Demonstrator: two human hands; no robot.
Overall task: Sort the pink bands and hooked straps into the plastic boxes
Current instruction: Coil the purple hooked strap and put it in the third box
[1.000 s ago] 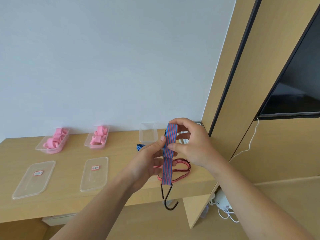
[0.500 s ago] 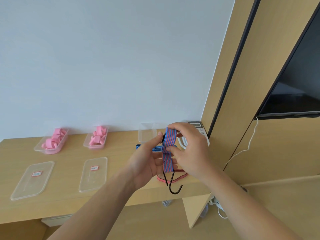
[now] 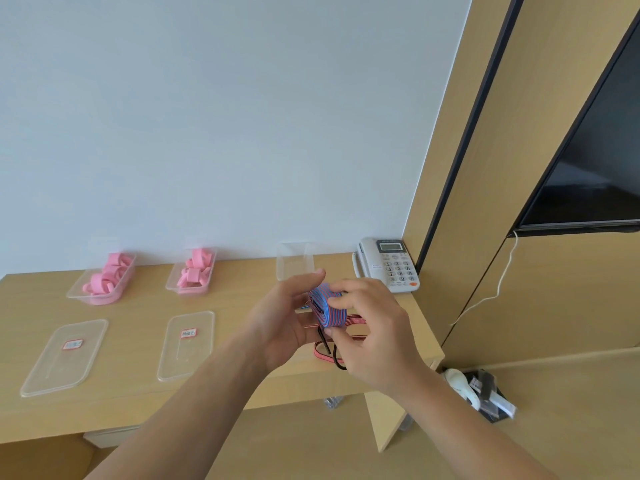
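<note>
A blue-and-red striped hooked strap [image 3: 327,308] is folded into a bundle above the desk's right end. My left hand [image 3: 280,323] holds it from the left and my right hand [image 3: 372,327] pinches it from the right. Its black hook [image 3: 330,353] hangs below the bundle. A red-and-pink strap [image 3: 349,323] lies on the desk underneath, partly hidden by my hands. Two plastic boxes hold pink bands: the far-left box [image 3: 78,292] and the middle box [image 3: 171,287]. A third, empty plastic box [image 3: 294,261] stands behind my hands.
Two clear lids with red labels lie on the wooden desk [image 3: 131,393]: one lid [image 3: 62,358] at the left, the other lid [image 3: 185,344] beside it. A white telephone [image 3: 388,265] sits at the back right corner. A television [image 3: 595,181] hangs on the wooden wall panel.
The strap hung down long from my hands with the hook dangling; now it is folded up into a short bundle, the hook drawn close under it. My hands dropped lower toward the desk.
</note>
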